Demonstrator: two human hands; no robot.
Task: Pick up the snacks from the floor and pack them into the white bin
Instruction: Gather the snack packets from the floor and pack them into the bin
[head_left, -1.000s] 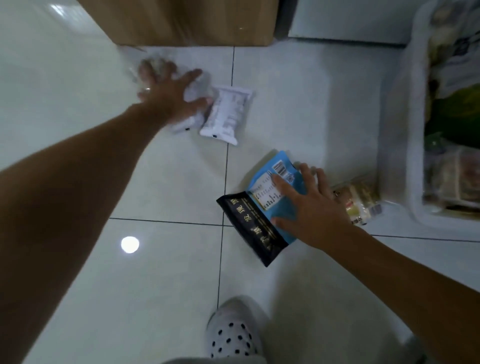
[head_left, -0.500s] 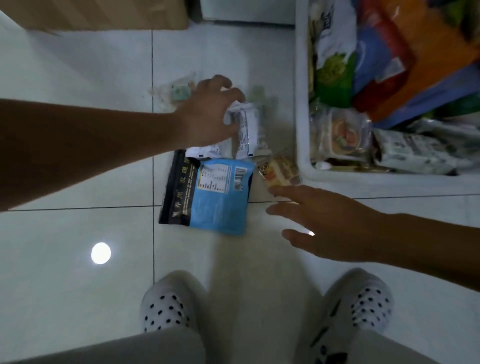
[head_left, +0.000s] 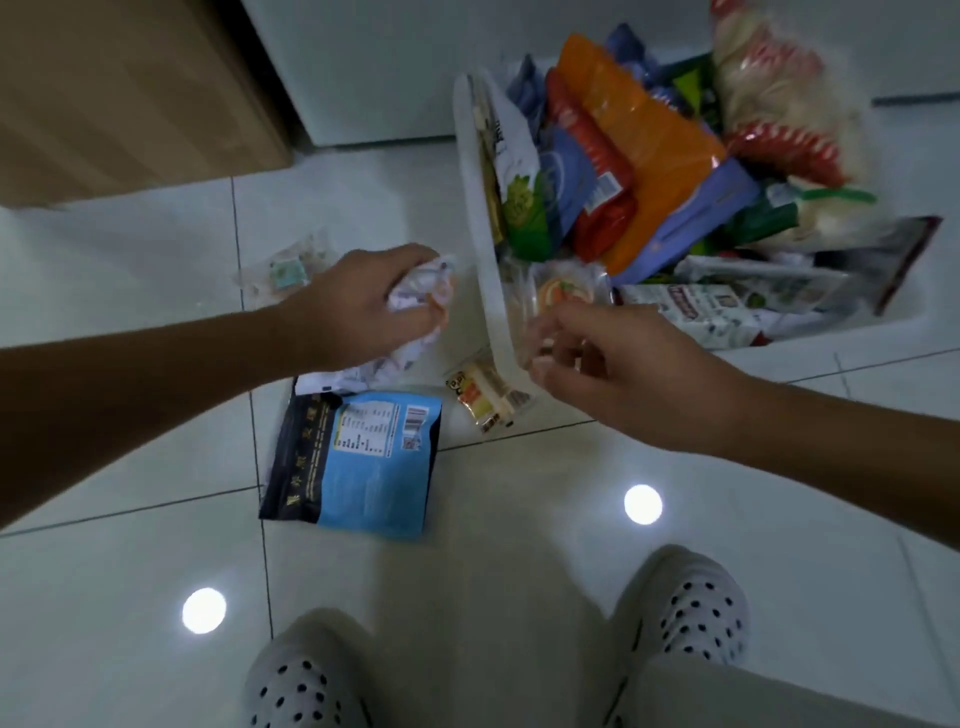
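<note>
Head view looks down on a glossy pale tiled floor (head_left: 130, 291) with dark grout lines and round light reflections. A wooden cabinet (head_left: 119, 93) stands at upper left, well apart from the work area. Two white perforated clogs (head_left: 691, 608) show at the lower edge.

The white bin (head_left: 480, 249) sits at upper right, a smooth plastic tub tilted in this view, crowded with crinkled foil and film bags: an orange bag (head_left: 644, 140), a blue one, a red one and a green-and-white one. Its near wall stands between the two hands.

The left hand (head_left: 363, 306) is closed around a bunch of white crumpled snack packets (head_left: 421, 291), just left of the bin wall and above the floor. The right hand (head_left: 608, 358) hovers at the bin's near corner with fingers loosely curled and narrow; whether it grips anything cannot be told because of blur.

Snacks remaining on the floor:
- A flat blue-and-black pouch (head_left: 358, 462), rectangular, with a printed label and barcode, lying below the left hand.
- A small yellow clear-wrapped snack (head_left: 485, 397), touching the bin's corner.
- A small translucent packet (head_left: 285, 273), blurred, beside the left wrist.
</note>
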